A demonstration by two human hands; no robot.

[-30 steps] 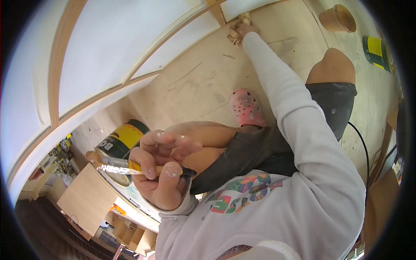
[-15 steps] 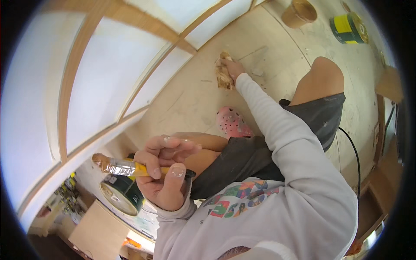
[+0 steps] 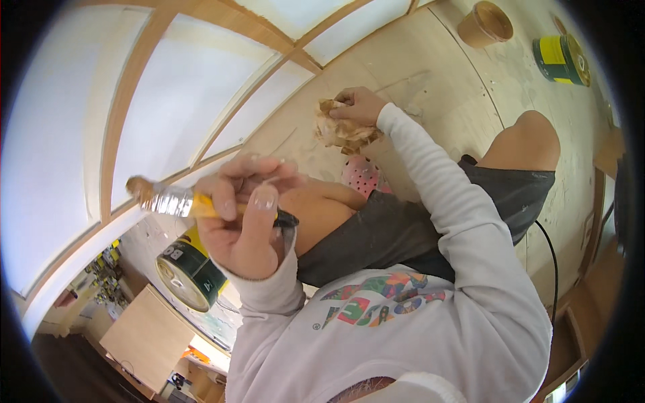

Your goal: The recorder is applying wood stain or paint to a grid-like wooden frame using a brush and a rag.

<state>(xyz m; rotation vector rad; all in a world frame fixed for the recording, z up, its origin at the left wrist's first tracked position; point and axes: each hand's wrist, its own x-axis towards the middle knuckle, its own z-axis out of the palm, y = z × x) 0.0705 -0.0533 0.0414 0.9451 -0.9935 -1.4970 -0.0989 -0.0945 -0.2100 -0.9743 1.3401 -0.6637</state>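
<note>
My left hand [image 3: 245, 221] is closed round the yellow handle of a paintbrush [image 3: 166, 201], which has a silvery metal band. Its brown-stained bristles point left, close to the wooden lattice frame [image 3: 127, 101] with white panels. Farther out, my right hand [image 3: 359, 106] pinches a crumpled rag [image 3: 339, 131], pale with brown stains. The rag hangs above the floor, beyond the tip of a pink clog [image 3: 363, 176]. Part of the brush handle is hidden by my left fingers and thumb.
A brown tub [image 3: 485, 25] and a green-and-yellow can [image 3: 563, 60] stand on the marked floor [image 3: 430, 87] at the far right. Another green can [image 3: 188, 275] is beside my left forearm, near a light wooden board [image 3: 148, 339]. A black cable [image 3: 555, 262] runs at right.
My right hand has lifted the rag off the floor and drawn it nearer to me. My left hand has risen slightly with the paintbrush. The whole view has shifted a little.
</note>
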